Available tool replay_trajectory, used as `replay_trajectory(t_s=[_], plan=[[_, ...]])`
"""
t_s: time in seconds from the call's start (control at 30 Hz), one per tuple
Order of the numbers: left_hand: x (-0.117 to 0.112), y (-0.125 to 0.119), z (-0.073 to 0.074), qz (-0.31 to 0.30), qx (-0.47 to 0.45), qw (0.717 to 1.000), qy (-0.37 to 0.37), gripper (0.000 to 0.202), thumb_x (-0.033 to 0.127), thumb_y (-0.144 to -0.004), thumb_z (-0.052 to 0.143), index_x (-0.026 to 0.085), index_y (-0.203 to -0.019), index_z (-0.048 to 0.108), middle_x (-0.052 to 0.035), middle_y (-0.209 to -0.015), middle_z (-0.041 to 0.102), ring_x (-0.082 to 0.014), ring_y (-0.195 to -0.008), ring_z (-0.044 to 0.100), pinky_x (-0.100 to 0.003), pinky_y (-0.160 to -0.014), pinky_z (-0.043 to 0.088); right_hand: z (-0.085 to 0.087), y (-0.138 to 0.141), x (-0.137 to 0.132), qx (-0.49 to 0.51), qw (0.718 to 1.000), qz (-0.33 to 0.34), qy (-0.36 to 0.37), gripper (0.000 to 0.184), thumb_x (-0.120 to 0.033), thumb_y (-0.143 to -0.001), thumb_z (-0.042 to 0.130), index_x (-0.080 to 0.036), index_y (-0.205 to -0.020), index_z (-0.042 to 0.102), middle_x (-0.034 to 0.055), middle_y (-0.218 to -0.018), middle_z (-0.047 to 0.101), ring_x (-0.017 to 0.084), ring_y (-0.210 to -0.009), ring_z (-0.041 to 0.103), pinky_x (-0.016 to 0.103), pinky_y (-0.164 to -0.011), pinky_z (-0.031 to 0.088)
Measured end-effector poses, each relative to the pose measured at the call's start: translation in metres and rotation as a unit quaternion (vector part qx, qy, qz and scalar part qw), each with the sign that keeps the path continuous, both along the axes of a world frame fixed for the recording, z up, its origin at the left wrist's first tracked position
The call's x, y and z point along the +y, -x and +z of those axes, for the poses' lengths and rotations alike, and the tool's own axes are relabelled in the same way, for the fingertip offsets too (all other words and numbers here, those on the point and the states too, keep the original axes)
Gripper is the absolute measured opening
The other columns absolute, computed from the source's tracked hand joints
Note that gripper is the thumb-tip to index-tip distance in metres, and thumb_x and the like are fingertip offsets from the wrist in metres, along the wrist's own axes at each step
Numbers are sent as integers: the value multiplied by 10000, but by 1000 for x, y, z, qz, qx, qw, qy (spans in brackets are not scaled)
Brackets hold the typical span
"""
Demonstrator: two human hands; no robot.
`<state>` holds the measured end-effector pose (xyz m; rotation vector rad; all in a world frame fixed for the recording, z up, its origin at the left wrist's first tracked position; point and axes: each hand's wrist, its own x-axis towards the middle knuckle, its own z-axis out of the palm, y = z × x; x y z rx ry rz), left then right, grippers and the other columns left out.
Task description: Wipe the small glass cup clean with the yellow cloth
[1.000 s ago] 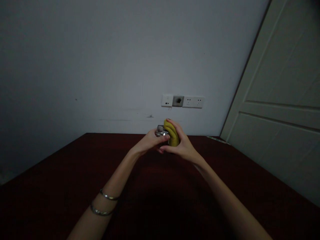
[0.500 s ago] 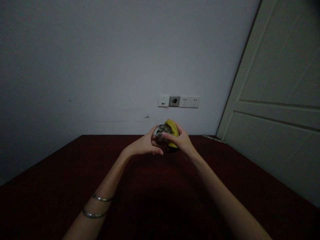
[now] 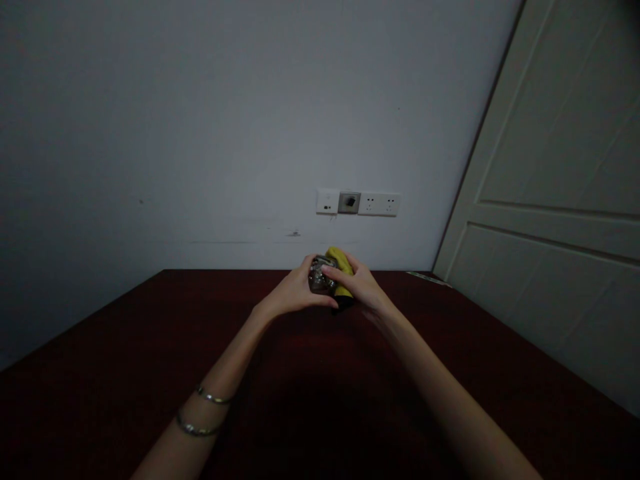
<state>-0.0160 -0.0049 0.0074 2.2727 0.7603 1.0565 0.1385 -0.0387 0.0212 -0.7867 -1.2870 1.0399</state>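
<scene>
Both my arms reach forward over a dark red-brown table (image 3: 150, 373). My left hand (image 3: 293, 293) curls its fingers round a small shiny silver object (image 3: 319, 279). My right hand (image 3: 364, 288) holds a yellow cloth (image 3: 340, 265) pressed against that object's right side, fingers over the top. The two hands meet near the table's far edge. What the silver object is stays hard to make out in the dim light. Two thin silver bangles (image 3: 203, 413) sit on my left forearm.
A plain white wall stands behind the table, with a row of sockets and a switch (image 3: 357, 203). A pale panelled door (image 3: 555, 200) rises at the right, close to the table's right edge.
The hands sank slightly toward the table. My left fingers, spread half a second ago, closed round the silver object again, and the cloth turned lower over it.
</scene>
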Motion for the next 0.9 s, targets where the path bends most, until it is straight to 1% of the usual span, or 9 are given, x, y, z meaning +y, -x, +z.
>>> replay_trajectory(t_s=[0.13,0.23,0.3,0.43,0.57,0.67,0.73,0.8,0.9], plan=[[-1,-1,0,20,5,1000,-3,802,390,-509,812,175,-1172,415,-119,-1109,588,-301,-1031,570,-482,-885,443,-4,0,7,-9,1000,-9,-18,429,-427,-670,696,-222,-1041,624,43,-1027,676,199,-930,634,344,-857,496],[-3,-2,1,32,-3,999,-23,844,388,-486,824,182,-1181,392,-115,-1113,582,-294,-1027,571,-470,-886,444,-8,1,13,10,999,-27,-40,384,-496,-728,619,-244,-1016,641,26,-1079,667,205,-1009,609,355,-913,465],[-5,-3,2,43,-8,998,-40,878,401,-476,828,188,-1197,373,-113,-1131,569,-291,-1042,564,-466,-897,440,-10,2,16,7,996,-53,-73,373,-510,-752,587,-250,-1012,646,15,-1098,662,204,-1048,589,363,-955,435],[-5,-4,2,47,-6,997,-57,920,435,-479,825,180,-1218,340,-123,-1156,548,-283,-1061,555,-455,-912,439,-11,5,13,-37,983,-101,-146,334,-486,-814,528,-246,-1015,647,23,-1061,669,187,-1044,580,352,-965,418],[-3,-4,-1,36,-19,997,-58,908,404,-491,824,176,-1219,330,-133,-1173,542,-282,-1075,552,-455,-924,433,-10,6,4,-85,962,-132,-224,280,-439,-861,486,-270,-988,670,25,-1095,657,187,-1080,566,378,-995,389],[-2,-5,-3,26,-39,997,-54,865,367,-535,805,188,-1224,314,-121,-1175,536,-263,-1051,565,-435,-894,453,-8,5,-4,-142,932,-128,-306,217,-370,-848,533,-301,-980,690,17,-1198,616,202,-1180,510,408,-1035,347],[-2,-6,-4,25,-55,996,-59,859,354,-556,795,193,-1238,299,-116,-1191,522,-254,-1054,562,-421,-893,456,-7,4,-6,-162,919,-117,-339,192,-329,-824,573,-310,-968,700,13,-1232,600,213,-1209,491,423,-1040,347],[-2,-7,-5,23,-64,995,-75,884,360,-552,802,195,-1253,289,-122,-1230,496,-257,-1092,543,-419,-925,440,-5,4,-6,-149,920,-115,-344,179,-311,-815,587,-310,-947,708,12,-1217,611,213,-1193,508,424,-1033,361],[-3,-9,-6,26,-56,992,-111,922,379,-544,811,196,-1273,277,-139,-1285,452,-276,-1153,504,-442,-978,403,-3,3,-1,-96,943,-127,-294,172,-334,-819,581,-290,-914,716,18,-1133,658,202,-1127,559,397,-1010,390]])
